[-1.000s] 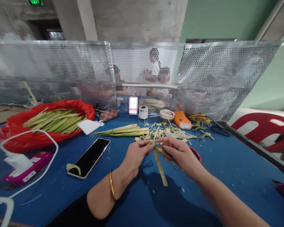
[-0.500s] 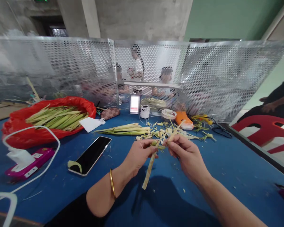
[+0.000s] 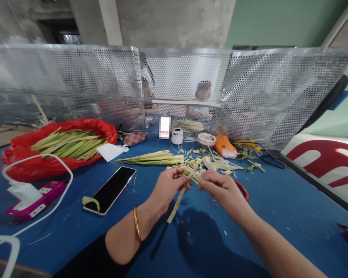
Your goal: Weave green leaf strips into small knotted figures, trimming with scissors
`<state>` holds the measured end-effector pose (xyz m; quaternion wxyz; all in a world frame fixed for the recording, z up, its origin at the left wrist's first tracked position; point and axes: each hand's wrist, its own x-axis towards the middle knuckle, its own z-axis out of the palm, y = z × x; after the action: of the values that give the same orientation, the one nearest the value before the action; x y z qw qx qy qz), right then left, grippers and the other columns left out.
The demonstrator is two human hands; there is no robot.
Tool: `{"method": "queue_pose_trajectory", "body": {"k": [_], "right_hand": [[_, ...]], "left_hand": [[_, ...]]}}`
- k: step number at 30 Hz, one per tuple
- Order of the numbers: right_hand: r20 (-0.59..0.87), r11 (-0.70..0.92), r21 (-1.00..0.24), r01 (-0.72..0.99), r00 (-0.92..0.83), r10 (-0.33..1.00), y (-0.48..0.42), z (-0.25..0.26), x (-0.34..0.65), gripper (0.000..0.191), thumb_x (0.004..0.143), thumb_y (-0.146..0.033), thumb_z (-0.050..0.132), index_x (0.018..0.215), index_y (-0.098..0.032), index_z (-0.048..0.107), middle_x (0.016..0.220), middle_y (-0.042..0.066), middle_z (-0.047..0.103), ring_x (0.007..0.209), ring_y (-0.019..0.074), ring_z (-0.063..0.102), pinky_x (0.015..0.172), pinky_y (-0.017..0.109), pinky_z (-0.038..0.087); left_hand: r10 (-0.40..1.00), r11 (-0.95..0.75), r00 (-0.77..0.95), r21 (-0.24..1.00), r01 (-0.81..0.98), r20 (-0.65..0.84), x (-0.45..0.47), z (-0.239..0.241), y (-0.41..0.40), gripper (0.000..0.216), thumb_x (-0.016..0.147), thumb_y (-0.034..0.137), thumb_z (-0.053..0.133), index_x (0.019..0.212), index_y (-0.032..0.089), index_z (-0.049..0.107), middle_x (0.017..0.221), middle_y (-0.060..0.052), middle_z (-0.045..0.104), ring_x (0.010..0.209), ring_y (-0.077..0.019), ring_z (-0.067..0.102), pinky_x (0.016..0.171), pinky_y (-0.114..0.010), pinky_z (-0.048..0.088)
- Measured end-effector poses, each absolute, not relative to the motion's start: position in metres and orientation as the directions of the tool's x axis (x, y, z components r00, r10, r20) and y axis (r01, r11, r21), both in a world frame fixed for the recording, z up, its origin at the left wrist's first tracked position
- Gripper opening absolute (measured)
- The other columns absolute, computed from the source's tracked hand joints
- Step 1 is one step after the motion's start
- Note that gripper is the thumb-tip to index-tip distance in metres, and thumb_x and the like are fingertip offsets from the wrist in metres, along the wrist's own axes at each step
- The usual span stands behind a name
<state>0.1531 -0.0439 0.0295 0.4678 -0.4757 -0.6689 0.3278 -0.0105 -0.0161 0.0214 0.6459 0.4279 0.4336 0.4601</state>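
Note:
A folded pale-green leaf strip [image 3: 191, 174] is pinched between both hands at the middle of the blue table. My left hand [image 3: 170, 186], with a gold bangle at the wrist, closes its thumb and fingers on the strip's left part. One flat tail [image 3: 176, 204] of it hangs below those fingers. My right hand [image 3: 220, 185] pinches the other end, its fingers bent together close to the left fingertips. Beside and partly behind the right hand shows a red loop [image 3: 243, 190], perhaps a scissors handle; I cannot tell whether the hand touches it.
Leaf scraps [image 3: 217, 162] and a bundle of strips [image 3: 153, 157] lie beyond my hands. At left are a red bag [image 3: 11, 160] of leaves, a phone [image 3: 111, 189] and a purple power strip [image 3: 50, 195]. A perforated metal screen [image 3: 104, 85] stands behind, people beyond it.
My right hand has lowered slightly and turned, pressing the strip closer to the left hand. The hanging tail has swung left. The red loop now shows beside the right hand.

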Motion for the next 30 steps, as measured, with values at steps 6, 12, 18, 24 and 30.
{"method": "queue_pose_trajectory", "body": {"k": [6,12,18,24,30], "right_hand": [[0.299,0.332,-0.902,0.277,-0.155,0.942,-0.04,0.024,0.157,0.023,0.069,-0.02,0.056,0.047,-0.02,0.051,0.063,0.001,0.051,0.069,0.0173,0.05,0.067,0.031,0.038],[0.33,0.37,-0.873,0.318,-0.174,0.928,-0.04,0.02,0.156,0.023,0.072,-0.019,0.055,0.05,-0.02,0.05,0.066,0.001,0.049,0.069,0.0171,0.049,0.067,0.032,0.038],[0.353,0.409,-0.842,0.353,-0.214,0.911,-0.042,0.019,0.155,0.023,0.073,-0.015,0.054,0.052,-0.019,0.047,0.072,0.001,0.049,0.071,0.0162,0.05,0.067,0.031,0.038],[0.383,0.45,-0.821,0.351,-0.245,0.891,-0.044,0.021,0.154,0.023,0.074,-0.014,0.052,0.053,-0.02,0.045,0.074,0.002,0.05,0.072,0.0163,0.05,0.066,0.03,0.038],[0.412,0.479,-0.811,0.336,-0.254,0.875,-0.045,0.025,0.153,0.025,0.074,-0.013,0.052,0.051,-0.02,0.044,0.073,0.002,0.054,0.07,0.0163,0.051,0.066,0.031,0.04]], "left_hand": [[0.965,0.232,0.187,0.937,-0.261,-0.186,-0.012,0.022,-0.015,0.019,0.067,0.013,0.074,0.084,0.01,0.066,0.075,-0.003,0.068,0.053,-0.0075,0.061,0.056,-0.018,0.049],[0.964,0.235,0.19,0.933,-0.273,-0.187,-0.012,0.021,-0.017,0.018,0.065,0.014,0.076,0.08,0.01,0.067,0.07,-0.002,0.067,0.051,-0.0076,0.06,0.055,-0.018,0.05],[0.963,0.256,0.162,0.923,-0.286,-0.217,-0.01,0.023,-0.017,0.019,0.063,0.01,0.077,0.079,0.01,0.067,0.066,0.0,0.065,0.051,-0.0081,0.061,0.058,-0.019,0.052],[0.948,0.311,0.155,0.909,-0.279,-0.277,-0.009,0.023,-0.018,0.02,0.065,0.007,0.074,0.083,0.01,0.067,0.066,-0.002,0.067,0.05,-0.0089,0.061,0.055,-0.019,0.051],[0.944,0.315,0.191,0.903,-0.291,-0.268,-0.01,0.022,-0.018,0.017,0.062,0.011,0.077,0.078,0.012,0.07,0.067,-0.002,0.068,0.051,-0.009,0.06,0.055,-0.02,0.05]]}}
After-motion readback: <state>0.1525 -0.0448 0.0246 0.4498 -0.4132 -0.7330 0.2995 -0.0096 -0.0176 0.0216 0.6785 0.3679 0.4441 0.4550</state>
